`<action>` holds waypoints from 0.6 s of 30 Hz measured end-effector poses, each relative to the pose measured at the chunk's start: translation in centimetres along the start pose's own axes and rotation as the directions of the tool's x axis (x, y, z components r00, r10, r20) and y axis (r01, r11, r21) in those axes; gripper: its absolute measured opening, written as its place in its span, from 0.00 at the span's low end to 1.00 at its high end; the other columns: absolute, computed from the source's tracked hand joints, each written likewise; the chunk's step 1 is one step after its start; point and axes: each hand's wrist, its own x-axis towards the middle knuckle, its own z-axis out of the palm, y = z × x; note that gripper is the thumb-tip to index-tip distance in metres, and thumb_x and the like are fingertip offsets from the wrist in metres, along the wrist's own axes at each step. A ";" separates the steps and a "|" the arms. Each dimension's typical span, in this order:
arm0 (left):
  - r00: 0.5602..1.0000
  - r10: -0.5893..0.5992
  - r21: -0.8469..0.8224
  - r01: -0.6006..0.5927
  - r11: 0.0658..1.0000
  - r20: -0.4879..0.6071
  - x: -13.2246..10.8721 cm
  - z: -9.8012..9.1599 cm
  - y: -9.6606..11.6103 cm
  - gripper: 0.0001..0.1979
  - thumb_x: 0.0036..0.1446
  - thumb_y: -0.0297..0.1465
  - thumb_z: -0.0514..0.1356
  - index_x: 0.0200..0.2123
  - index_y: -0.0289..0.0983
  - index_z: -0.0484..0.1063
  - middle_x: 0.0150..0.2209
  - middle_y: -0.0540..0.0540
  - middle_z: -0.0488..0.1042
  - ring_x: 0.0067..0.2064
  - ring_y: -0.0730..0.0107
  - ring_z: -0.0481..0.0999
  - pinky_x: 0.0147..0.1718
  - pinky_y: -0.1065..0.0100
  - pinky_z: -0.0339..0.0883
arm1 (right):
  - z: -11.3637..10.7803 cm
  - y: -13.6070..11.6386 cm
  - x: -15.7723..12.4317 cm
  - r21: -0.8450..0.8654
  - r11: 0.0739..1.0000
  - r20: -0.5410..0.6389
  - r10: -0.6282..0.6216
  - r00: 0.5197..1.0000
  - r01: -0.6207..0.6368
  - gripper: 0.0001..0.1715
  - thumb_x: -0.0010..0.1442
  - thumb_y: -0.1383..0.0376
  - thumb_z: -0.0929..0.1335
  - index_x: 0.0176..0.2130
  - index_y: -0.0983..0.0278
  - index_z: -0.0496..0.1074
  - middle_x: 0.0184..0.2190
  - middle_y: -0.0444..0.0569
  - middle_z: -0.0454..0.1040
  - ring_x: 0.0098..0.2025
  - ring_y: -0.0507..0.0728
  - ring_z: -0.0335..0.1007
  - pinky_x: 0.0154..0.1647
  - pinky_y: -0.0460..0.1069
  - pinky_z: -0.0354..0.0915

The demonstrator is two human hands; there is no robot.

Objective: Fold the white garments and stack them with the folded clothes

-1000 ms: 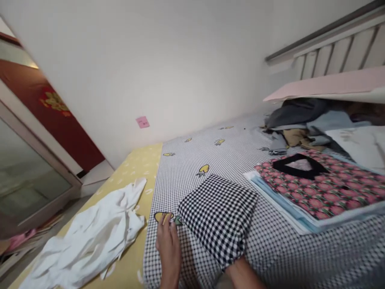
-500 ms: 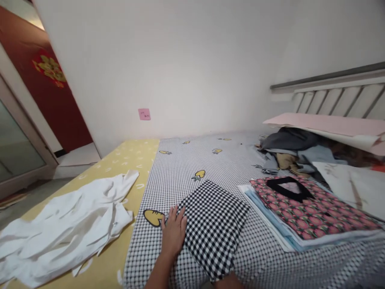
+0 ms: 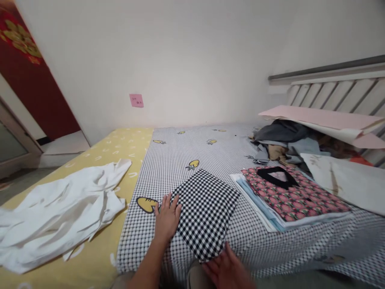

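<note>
A folded black-and-white gingham cloth (image 3: 206, 212) lies on the checked bed sheet (image 3: 144, 237), tilted like a diamond. My left hand (image 3: 167, 218) rests flat beside its left edge, fingers spread and touching the cloth without gripping it. My right hand (image 3: 227, 271) is blurred at the bottom of the view, fingers apart, close to the cloth's lower corner. It holds nothing. A yellow carrot print (image 3: 146, 204) on the sheet lies just left of my left fingers.
A crumpled white garment (image 3: 60, 212) lies on a yellow sheet (image 3: 126, 148) to the left. A stack of folded fabrics (image 3: 293, 194) sits to the right, below a heap of clothes (image 3: 282, 138), a pink board (image 3: 319, 118) and a slatted headboard (image 3: 337, 92).
The view has levelled and swung, so the room shifts in the frame. My right hand has come fully into view by the cloth's lower corner. My left hand stays at the cloth's left edge.
</note>
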 end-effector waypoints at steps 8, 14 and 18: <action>0.999 0.000 0.035 0.001 0.999 -0.037 -0.3 -0.1 0.5 0.26 0.70 0.41 0.43 0.68 0.47 0.59 0.72 0.45 0.55 0.73 0.55 0.50 0.68 0.40 0.44 | -3.0 -5.2 -5.6 -0.660 0.613 -0.338 -0.759 0.557 0.435 0.26 0.49 0.44 0.71 0.41 0.59 0.76 0.28 0.45 0.75 0.32 0.58 0.71 0.35 0.53 0.69; 0.998 0.005 0.065 -0.001 0.998 -0.060 -0.4 -0.1 0.3 0.25 0.70 0.39 0.44 0.67 0.47 0.59 0.71 0.46 0.56 0.72 0.55 0.52 0.68 0.41 0.45 | 11.6 -12.3 -1.1 -0.864 -0.476 0.502 -0.790 0.351 0.165 0.27 0.67 0.53 0.58 0.59 0.54 0.71 0.67 0.52 0.62 0.69 0.67 0.52 0.69 0.67 0.45; 0.998 0.001 0.067 0.003 0.998 -0.061 -0.2 0.3 0.0 0.24 0.70 0.38 0.45 0.67 0.48 0.60 0.71 0.47 0.56 0.72 0.54 0.52 0.68 0.40 0.45 | 12.7 -13.7 5.3 -0.786 -0.604 0.384 -0.644 0.662 -0.132 0.32 0.70 0.51 0.56 0.70 0.46 0.53 0.74 0.44 0.46 0.75 0.70 0.34 0.68 0.75 0.33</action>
